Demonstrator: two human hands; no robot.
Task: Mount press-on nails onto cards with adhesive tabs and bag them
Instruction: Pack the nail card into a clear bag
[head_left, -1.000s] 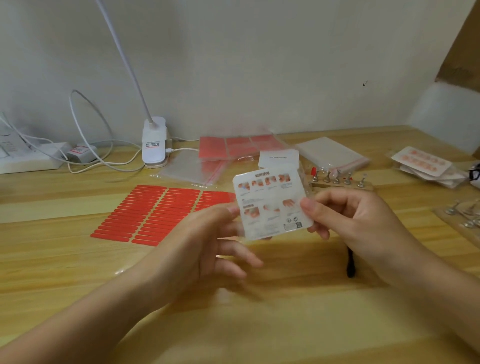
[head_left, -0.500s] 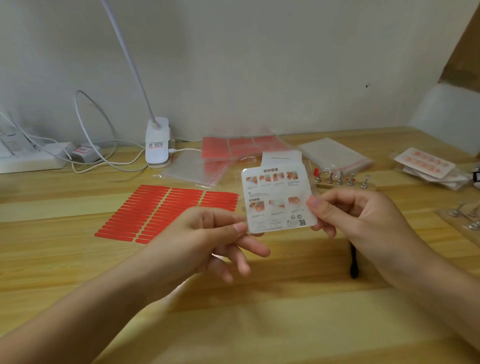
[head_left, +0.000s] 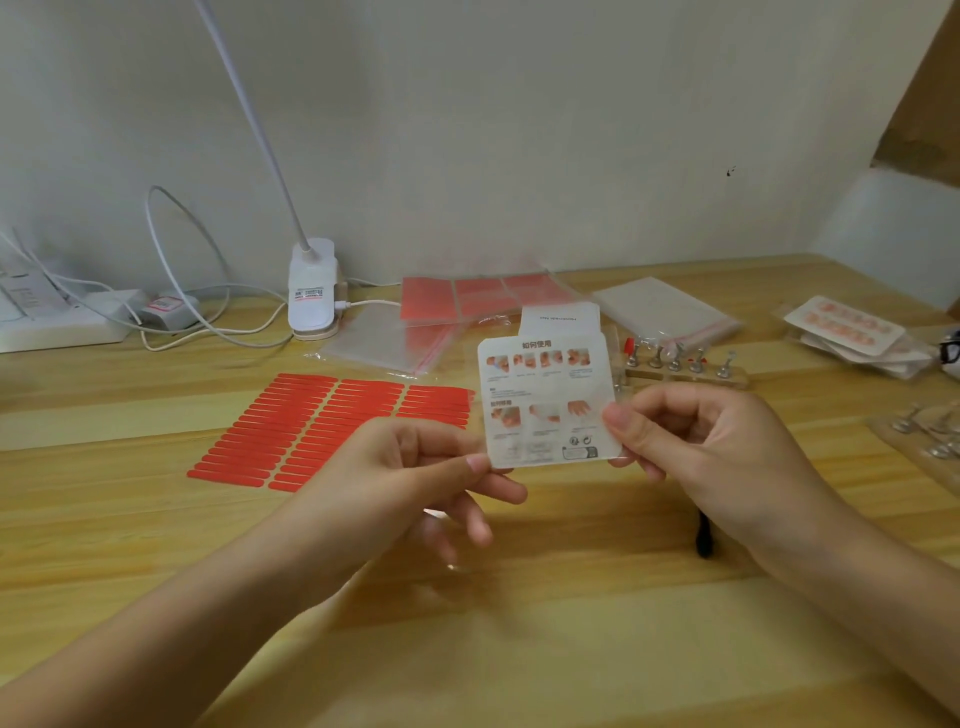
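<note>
At the far left of the bench (head_left: 130, 519), a white power strip (head_left: 57, 322) and its looping cables are lying against the wall, with a clip lamp (head_left: 313, 291) standing just to their right. Nearer and right of these, a sheet of red adhesive tabs (head_left: 322, 431) is lying flat, its strips running left to right in three columns.

The left hand (head_left: 410, 483) is pinching the lower left corner of the card (head_left: 548, 402) between thumb and forefinger, the remaining fingers curling loosely beneath. The card is being held upright above the middle of the bench, printed instruction side facing the person, its long axis running roughly vertical and leaning slightly left. The right hand (head_left: 711, 457) is gripping the card's right edge near the lower corner, thumb on the printed face.

Beyond the card, clear zip bags (head_left: 395, 343) and a nail stand (head_left: 680, 364) with metal pegs are sitting on the bench; finished bagged cards (head_left: 852, 332) are lying far right.

Both grips are bearing on the card's lower half at about equal reach. The adhesive tabs lie left of the card, so the left hand is judged nearer for the coming pick, leaving the right grip to steady the card.
</note>
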